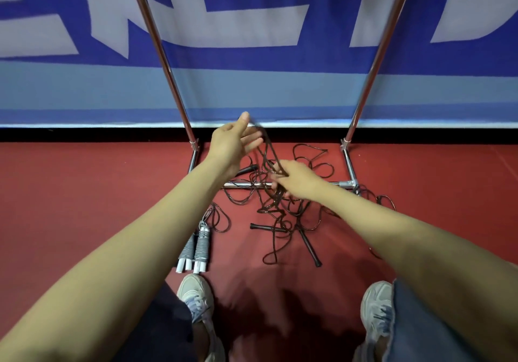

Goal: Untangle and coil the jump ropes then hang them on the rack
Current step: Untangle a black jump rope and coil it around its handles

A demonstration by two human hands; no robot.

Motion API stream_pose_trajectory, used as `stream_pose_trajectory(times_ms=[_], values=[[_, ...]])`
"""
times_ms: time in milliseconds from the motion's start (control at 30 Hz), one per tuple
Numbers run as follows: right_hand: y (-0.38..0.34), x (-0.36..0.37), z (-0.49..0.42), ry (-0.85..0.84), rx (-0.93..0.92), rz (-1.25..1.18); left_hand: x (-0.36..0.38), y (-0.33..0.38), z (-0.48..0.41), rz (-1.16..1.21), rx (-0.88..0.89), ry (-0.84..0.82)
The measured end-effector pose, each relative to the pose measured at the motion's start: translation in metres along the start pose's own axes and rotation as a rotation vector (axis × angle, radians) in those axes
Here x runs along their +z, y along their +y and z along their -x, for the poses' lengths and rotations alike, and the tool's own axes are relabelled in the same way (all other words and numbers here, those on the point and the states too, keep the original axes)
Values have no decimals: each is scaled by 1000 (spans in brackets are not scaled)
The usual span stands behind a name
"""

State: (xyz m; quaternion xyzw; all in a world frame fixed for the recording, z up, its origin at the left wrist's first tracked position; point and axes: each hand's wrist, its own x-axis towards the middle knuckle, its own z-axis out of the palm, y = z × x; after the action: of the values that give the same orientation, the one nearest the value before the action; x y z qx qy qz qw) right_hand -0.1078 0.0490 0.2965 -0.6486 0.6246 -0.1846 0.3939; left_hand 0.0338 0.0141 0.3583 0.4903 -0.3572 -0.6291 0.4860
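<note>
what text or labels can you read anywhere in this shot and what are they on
No complete text can be read.
On the banner behind the rack: big white characters on blue, cut off by the top of the frame, so no whole word reads.
On the grey and white handles: no readable print.
On the black ropes and black handles: no print visible.
On the shoes: no readable brand.
</note>
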Motion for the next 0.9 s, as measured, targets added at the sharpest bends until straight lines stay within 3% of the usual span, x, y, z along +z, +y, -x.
stream_pose_trajectory(times_ms=[167,267,333,400,533,633,767,900], values=[[-13,-34,-6,58,56,-294,1,-17,7,-568,-88,35],[-17,-49,-5,131,36,-391,6,-33,26,-398,-338,-230],[-16,-56,-5,180,42,-502,6,-44,31,-379,-391,-405],[-13,-62,-7,203,74,-614,5,-53,31,-397,-360,-475],[-4,-71,-8,190,138,-703,11,-56,28,-357,-189,-275],[5,-77,-8,222,181,-612,0,-46,16,-624,-44,-198],[18,-87,-3,281,220,-396,-22,-29,4,-1032,94,-299],[20,-95,6,180,304,-738,-18,-29,11,-1067,-33,-472]])
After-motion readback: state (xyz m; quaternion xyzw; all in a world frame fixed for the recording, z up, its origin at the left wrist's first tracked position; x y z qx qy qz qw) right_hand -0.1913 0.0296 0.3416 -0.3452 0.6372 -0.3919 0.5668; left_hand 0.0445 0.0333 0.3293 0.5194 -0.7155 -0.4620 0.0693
